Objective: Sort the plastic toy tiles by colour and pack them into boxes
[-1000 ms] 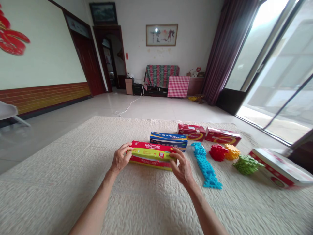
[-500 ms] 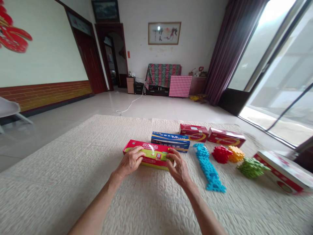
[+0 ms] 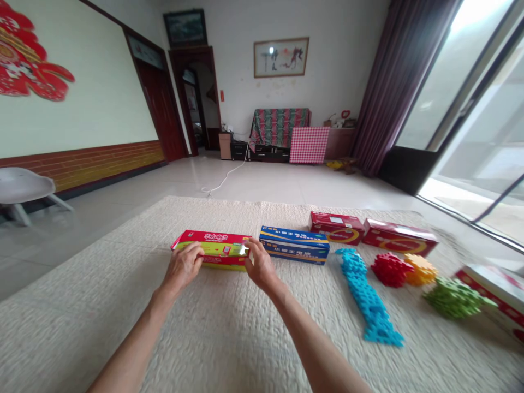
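A long red and yellow-green battery box (image 3: 216, 248) lies on the quilted mat between my hands. My left hand (image 3: 185, 266) grips its left end, fingers bent over the top. At the right end, my right hand (image 3: 261, 266) holds the box with its thumb in front and fingers at the end. Just right of it stands a blue battery box (image 3: 293, 245), roughly in line with the red and yellow-green one. No hand is on the blue box.
Two dark red boxes, one (image 3: 335, 226) left of the other (image 3: 400, 237), stand behind. On the right lie blue (image 3: 364, 295), red (image 3: 391, 269), yellow (image 3: 421, 269) and green (image 3: 454, 297) plastic pieces, beside a white and red box (image 3: 501, 295). A quilted mat (image 3: 221, 333) covers the floor.
My hands have moved the red and yellow-green box left, from in front of the blue box to its left side. The view has turned slightly left.
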`<state>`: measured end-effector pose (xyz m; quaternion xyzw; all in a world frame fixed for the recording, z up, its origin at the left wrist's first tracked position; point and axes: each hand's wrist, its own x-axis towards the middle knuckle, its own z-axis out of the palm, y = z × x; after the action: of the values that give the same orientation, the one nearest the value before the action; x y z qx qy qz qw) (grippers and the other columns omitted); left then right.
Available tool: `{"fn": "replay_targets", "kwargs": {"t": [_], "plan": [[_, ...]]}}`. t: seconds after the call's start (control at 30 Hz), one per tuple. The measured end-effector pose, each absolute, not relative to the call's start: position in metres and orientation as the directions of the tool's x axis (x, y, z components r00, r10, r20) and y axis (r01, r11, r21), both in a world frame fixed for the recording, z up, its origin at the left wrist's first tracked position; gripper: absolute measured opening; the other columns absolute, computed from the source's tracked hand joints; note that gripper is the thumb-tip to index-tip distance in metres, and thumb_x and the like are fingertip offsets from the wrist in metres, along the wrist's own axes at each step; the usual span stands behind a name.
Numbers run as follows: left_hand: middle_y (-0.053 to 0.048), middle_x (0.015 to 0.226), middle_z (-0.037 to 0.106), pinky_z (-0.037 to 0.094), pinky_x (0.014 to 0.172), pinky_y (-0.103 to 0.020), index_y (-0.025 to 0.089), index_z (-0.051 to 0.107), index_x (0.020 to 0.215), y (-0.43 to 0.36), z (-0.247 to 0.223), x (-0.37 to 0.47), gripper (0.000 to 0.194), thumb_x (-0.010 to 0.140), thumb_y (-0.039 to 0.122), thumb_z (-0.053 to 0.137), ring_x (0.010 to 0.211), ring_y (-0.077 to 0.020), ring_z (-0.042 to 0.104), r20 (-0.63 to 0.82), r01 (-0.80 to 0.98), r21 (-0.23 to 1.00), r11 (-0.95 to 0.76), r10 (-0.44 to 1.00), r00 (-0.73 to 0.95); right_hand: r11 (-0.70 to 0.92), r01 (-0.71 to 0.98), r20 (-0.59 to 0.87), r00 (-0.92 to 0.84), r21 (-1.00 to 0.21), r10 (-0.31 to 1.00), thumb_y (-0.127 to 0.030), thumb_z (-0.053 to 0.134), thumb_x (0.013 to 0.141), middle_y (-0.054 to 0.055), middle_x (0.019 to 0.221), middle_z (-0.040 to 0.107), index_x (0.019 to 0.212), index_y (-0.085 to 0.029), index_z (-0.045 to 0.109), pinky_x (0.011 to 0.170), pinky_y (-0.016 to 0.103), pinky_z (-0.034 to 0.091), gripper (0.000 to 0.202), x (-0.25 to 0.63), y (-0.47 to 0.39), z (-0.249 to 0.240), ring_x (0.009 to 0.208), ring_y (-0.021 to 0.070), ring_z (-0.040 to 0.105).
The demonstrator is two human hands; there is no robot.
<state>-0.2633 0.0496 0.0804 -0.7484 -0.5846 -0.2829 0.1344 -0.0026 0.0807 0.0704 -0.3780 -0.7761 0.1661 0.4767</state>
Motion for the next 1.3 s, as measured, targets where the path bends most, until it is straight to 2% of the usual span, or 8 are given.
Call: {"fn": "replay_targets", "kwargs": {"t": [0.13, 0.37, 0.63, 0.9, 1.0, 1.07, 1.17, 1.3], "plan": [[-0.007, 0.107, 0.069, 0.044, 0.089, -0.038, 0.021, 0.059, 0.083, 0.072, 0.082, -0.265, 0.011, 0.082, 0.015, 0.050, 0.099, -0.0227, 0.065, 0.552, 0.972, 0.143, -0.187, 0.830, 0.078, 0.604, 0.510, 0.569, -0.247, -0.612, 0.785, -0.006, 0.048, 0.078, 0.017, 0.131, 0.055, 0.119, -0.015, 0.055, 0.096, 0.039, 0.050, 0.043, -0.011, 0.088, 0.082, 0.116, 0.0243, 0.058], [-0.008, 0.105, 0.069, 0.038, 0.090, -0.039, 0.020, 0.058, 0.086, 0.143, 0.086, -0.272, 0.011, 0.082, 0.015, 0.050, 0.102, -0.0242, 0.062, 0.528, 0.978, 0.165, -0.131, 0.849, 0.025, 0.568, 0.711, 0.637, -0.220, -0.413, 0.739, -0.008, 0.049, 0.080, 0.014, 0.134, 0.053, 0.119, -0.019, 0.057, 0.107, 0.047, 0.039, 0.042, 0.053, 0.085, 0.095, 0.127, 0.0276, 0.046], [-0.009, 0.100, 0.066, 0.035, 0.094, -0.042, 0.019, 0.058, 0.086, 0.222, 0.087, -0.261, 0.013, 0.081, 0.014, 0.047, 0.102, -0.0262, 0.059, 0.513, 0.972, 0.194, -0.134, 0.858, 0.015, 0.309, 0.914, 0.414, -0.183, -0.261, 0.892, -0.019, 0.061, 0.075, 0.017, 0.141, 0.048, 0.123, -0.018, 0.058, 0.103, 0.057, 0.034, 0.048, 0.138, 0.103, 0.107, 0.131, 0.0370, 0.039], [-0.018, 0.115, 0.061, 0.031, 0.102, -0.056, 0.015, 0.062, 0.099, 0.214, 0.103, -0.211, 0.023, 0.079, 0.019, 0.050, 0.122, -0.0375, 0.046, 0.530, 0.982, 0.160, -0.102, 0.848, 0.002, 0.268, 0.929, 0.367, -0.163, -0.257, 0.916, -0.026, 0.061, 0.080, 0.015, 0.142, 0.049, 0.125, -0.021, 0.059, 0.099, 0.057, 0.033, 0.046, 0.155, 0.099, 0.105, 0.128, 0.0362, 0.041], [-0.013, 0.126, 0.061, 0.036, 0.107, -0.045, 0.017, 0.061, 0.115, 0.194, 0.103, -0.165, 0.037, 0.079, 0.026, 0.055, 0.124, -0.0304, 0.051, 0.510, 0.844, 0.421, -0.332, 0.856, 0.082, 0.243, 0.922, 0.409, -0.105, -0.301, 0.906, -0.032, 0.058, 0.085, 0.013, 0.139, 0.053, 0.121, -0.024, 0.061, 0.098, 0.060, 0.032, 0.037, 0.156, 0.098, 0.101, 0.127, 0.0364, 0.042], [-0.010, 0.126, 0.063, 0.044, 0.103, -0.037, 0.019, 0.061, 0.120, 0.182, 0.100, -0.133, 0.044, 0.079, 0.037, 0.059, 0.120, -0.0259, 0.056, 0.467, 0.793, 0.466, -0.392, 0.870, 0.156, 0.219, 0.911, 0.424, -0.055, -0.349, 0.904, -0.036, 0.055, 0.088, 0.012, 0.139, 0.053, 0.119, -0.024, 0.062, 0.097, 0.059, 0.035, 0.034, 0.157, 0.097, 0.097, 0.127, 0.0356, 0.042], [-0.011, 0.128, 0.064, 0.049, 0.098, -0.037, 0.017, 0.058, 0.128, 0.168, 0.095, -0.099, 0.060, 0.073, 0.041, 0.066, 0.117, -0.0266, 0.060, 0.279, 0.633, 0.686, -0.358, 0.933, 0.226, 0.237, 0.887, 0.451, -0.037, -0.397, 0.892, -0.033, 0.055, 0.088, 0.014, 0.137, 0.054, 0.118, -0.020, 0.062, 0.098, 0.053, 0.040, 0.033, 0.160, 0.095, 0.093, 0.128, 0.0329, 0.043], [-0.010, 0.129, 0.063, 0.047, 0.101, -0.039, 0.019, 0.059, 0.129, 0.150, 0.095, -0.084, 0.066, 0.067, 0.037, 0.071, 0.118, -0.0267, 0.060, 0.207, 0.576, 0.755, -0.313, 0.947, 0.245, 0.264, 0.860, 0.507, -0.007, -0.436, 0.862, -0.026, 0.057, 0.084, 0.013, 0.128, 0.059, 0.109, -0.020, 0.066, 0.098, 0.047, 0.044, 0.027, 0.167, 0.082, 0.092, 0.121, 0.0295, 0.050]]}}
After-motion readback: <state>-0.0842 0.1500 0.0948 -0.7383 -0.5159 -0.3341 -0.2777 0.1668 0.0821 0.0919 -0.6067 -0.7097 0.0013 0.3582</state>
